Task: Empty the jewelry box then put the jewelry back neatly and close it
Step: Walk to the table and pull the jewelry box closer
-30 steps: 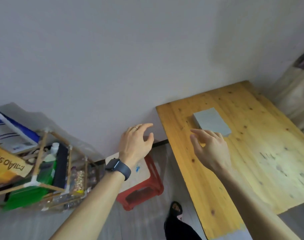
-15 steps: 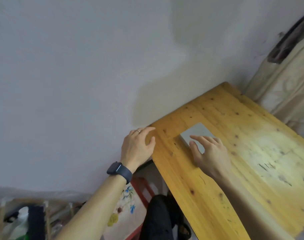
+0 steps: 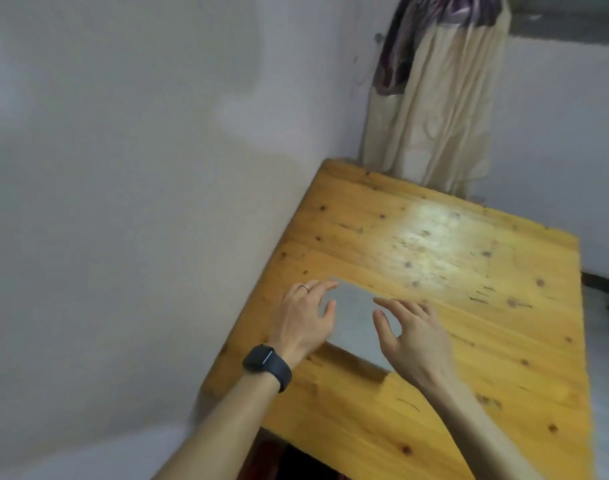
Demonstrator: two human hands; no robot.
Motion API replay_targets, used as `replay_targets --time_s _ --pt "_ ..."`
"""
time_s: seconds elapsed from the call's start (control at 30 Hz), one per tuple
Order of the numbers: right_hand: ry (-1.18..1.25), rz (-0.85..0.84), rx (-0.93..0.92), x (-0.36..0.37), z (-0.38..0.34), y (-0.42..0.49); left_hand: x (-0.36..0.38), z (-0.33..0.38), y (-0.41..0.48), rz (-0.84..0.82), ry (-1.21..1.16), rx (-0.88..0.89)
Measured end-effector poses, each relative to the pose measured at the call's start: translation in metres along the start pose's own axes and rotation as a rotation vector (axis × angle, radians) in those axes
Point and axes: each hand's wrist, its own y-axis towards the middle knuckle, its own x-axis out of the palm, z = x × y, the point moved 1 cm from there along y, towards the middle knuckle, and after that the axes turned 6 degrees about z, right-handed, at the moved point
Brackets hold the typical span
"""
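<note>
A flat grey jewelry box [image 3: 356, 318] lies closed on the wooden table [image 3: 469, 306], near its left edge. My left hand [image 3: 305, 318], with a ring and a dark watch on the wrist, hovers at the box's left side with fingers spread and loosely bent. My right hand [image 3: 414, 336] hangs over the box's right side, fingers relaxed and spread. Neither hand holds anything. No jewelry is in view.
A pale wall runs along the table's left side. A cream curtain [image 3: 434, 109] with a dark patterned cloth on top hangs behind the table's far corner. The table's right part is bare, glossy wood.
The view swung right and up onto the table. My left hand moved from beyond the table's edge to the box's left side. My right hand stays over the box.
</note>
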Motion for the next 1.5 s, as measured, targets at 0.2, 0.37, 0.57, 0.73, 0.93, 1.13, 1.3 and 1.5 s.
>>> replay_targets --time_s 0.2,0.37,0.57,0.73,0.93,1.13,1.3,1.5 --pt "-0.023 0.074 0.153 0.061 0.038 -0.003 0.064 -0.031 0.036 -0.095 -0.049 0.092" --pt "0.038 0.219 0.163 0.123 0.078 -0.002 0.124 -0.069 0.046 -0.072 -0.069 0.128" --pt "0.004 0.338 0.106 0.179 0.105 -0.008 0.169 -0.1 0.04 0.031 -0.164 0.132" --pt "0.07 0.338 0.165 0.209 0.107 -0.023 0.185 -0.112 0.026 0.048 -0.399 0.035" --pt "0.3 0.4 0.302 0.223 0.094 -0.046 0.191 -0.115 0.005 0.062 -0.567 0.03" --pt "0.26 0.444 0.285 0.232 0.087 -0.083 0.188 -0.134 -0.026 -0.03 -0.549 0.131" --pt "0.14 0.392 0.229 0.239 0.09 -0.112 0.182 -0.152 -0.043 -0.064 -0.425 0.224" --pt "0.169 0.477 0.236 0.248 0.093 -0.113 0.184 -0.159 -0.039 0.044 -0.443 0.282"
